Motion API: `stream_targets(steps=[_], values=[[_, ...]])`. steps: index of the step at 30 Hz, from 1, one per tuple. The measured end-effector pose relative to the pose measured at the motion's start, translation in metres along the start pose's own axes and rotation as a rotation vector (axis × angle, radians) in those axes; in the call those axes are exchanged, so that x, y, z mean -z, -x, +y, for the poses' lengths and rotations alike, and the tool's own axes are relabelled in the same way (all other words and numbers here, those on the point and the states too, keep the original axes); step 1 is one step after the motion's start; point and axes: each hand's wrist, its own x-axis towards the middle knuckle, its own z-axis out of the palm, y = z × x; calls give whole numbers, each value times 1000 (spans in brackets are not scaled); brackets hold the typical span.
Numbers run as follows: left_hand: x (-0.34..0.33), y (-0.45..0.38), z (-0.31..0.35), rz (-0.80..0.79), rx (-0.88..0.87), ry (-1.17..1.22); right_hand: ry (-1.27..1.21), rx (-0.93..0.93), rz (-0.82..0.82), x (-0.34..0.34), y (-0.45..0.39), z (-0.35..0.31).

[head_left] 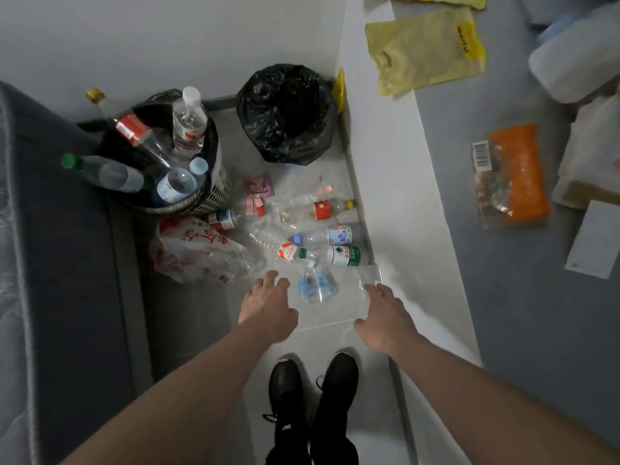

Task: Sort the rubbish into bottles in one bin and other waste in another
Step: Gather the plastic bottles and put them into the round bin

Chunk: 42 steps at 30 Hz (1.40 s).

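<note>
A white mesh bin at the left holds several plastic bottles. A second bin lined with a black bag stands to its right. On the floor between them and my feet lie several bottles: a red-label one, a blue-label one, a green-label one, and a crushed bottle on a clear plastic sheet. My left hand and my right hand reach down on either side of that sheet, fingers loosely spread, holding nothing.
A crumpled white and red plastic bag and pink wrappers lie on the floor. A grey sofa borders the left. A white ledge at the right carries yellow bags and an orange packet. My black shoes stand below.
</note>
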Motion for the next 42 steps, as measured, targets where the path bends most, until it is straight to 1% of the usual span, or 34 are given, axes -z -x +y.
stream_targets(steps=[3, 7, 10, 13, 15, 19, 21, 23, 26, 30, 34, 39, 42], values=[[-5, -54, -2, 50, -19, 1, 11, 32, 16, -10, -51, -5], [-22, -135, -16, 94, -31, 31, 2, 124, 112, -36, -138, -24], [-47, -189, -28, 111, -62, -79, 51, 208, 140, -58, -195, -40], [-77, -230, -40, 107, -90, -305, 148, 274, 163, -82, -240, -49], [-97, -251, -46, 109, -93, -401, 245, 294, 195, -97, -262, -49], [-126, -276, -54, 195, -108, -493, 377, 331, 284, -115, -284, -41], [-131, -273, -56, 233, -118, -488, 386, 361, 307, -113, -279, -37], [-129, -256, -57, 239, -108, -441, 323, 373, 310, -104, -260, -32], [-109, -208, -50, 265, -22, -253, 124, 330, 348, -80, -211, -26], [-56, -113, -32, 284, 59, 102, -103, 209, 366, -42, -117, -27], [12, 1, -8, 278, 95, 359, -163, 155, 361, 3, -7, -36], [78, 128, 3, 232, 141, 483, -274, 119, 337, 59, 130, -56], [108, 198, 3, 244, 113, 502, -340, 106, 358, 82, 207, -64]])
